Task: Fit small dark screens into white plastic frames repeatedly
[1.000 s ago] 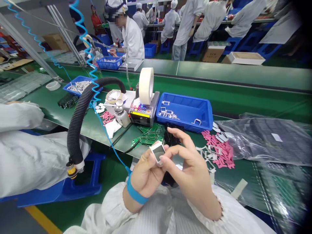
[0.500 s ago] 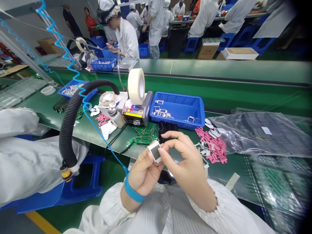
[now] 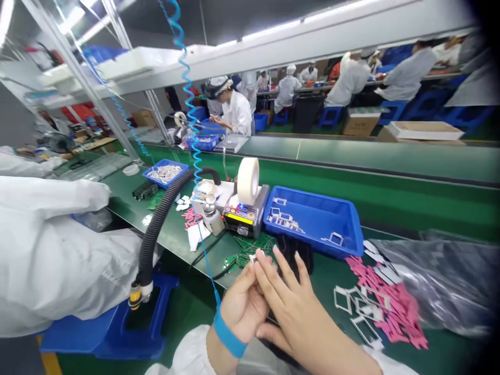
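Between my two hands is a small white-framed screen (image 3: 253, 258), mostly hidden; only a bit of its white edge shows. My left hand (image 3: 242, 304), with a blue wrist strap (image 3: 228, 330), is closed on it from below. Laid over the top of it is my right hand (image 3: 291, 304), its fingers stretched out and slightly spread. Green circuit boards (image 3: 252, 247) and a pile of black parts (image 3: 295, 252) lie just beyond my fingers. To the right of my right hand are loose white frames (image 3: 359, 302) and pink pieces (image 3: 398, 304).
A blue tray (image 3: 312, 216) holds several white frames. Left of it stands a tape dispenser (image 3: 242, 221) with a tape roll (image 3: 248, 182), beside a pump bottle (image 3: 213, 219). A black hose (image 3: 156, 229) arches at left near a co-worker's sleeve (image 3: 54, 198). Plastic bags (image 3: 449, 281) lie at right.
The view has tilted up and shifted left. My right hand has gone from pinching at the screen's edge to lying with straightened fingers over it, covering its dark face.
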`<action>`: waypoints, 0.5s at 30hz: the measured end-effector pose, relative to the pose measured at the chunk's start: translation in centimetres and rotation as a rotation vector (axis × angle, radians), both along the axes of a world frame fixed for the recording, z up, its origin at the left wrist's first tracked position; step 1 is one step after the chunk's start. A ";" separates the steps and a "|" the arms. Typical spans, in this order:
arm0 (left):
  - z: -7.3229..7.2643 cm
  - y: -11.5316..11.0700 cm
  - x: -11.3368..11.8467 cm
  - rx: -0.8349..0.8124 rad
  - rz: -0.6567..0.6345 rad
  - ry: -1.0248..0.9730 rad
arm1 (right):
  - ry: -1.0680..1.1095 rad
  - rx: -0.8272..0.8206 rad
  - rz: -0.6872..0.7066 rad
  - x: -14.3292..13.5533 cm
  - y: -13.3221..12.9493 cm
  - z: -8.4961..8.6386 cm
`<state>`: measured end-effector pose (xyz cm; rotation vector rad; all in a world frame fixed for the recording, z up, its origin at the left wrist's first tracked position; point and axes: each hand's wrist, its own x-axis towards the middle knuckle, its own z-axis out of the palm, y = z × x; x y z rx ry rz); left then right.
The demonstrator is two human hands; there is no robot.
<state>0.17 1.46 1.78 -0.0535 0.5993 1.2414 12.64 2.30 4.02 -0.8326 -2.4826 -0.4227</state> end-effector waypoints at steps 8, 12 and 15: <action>0.6 -0.7 -1.6 0.363 -0.218 0.188 | 0.214 -0.199 0.141 2.4 0.6 1.5; 0.9 -0.7 -0.5 0.428 -0.347 0.225 | 0.310 -0.274 0.175 3.5 0.4 3.8; 0.5 -1.1 1.3 0.416 -0.369 0.203 | 0.349 -0.206 0.150 4.6 -0.8 4.8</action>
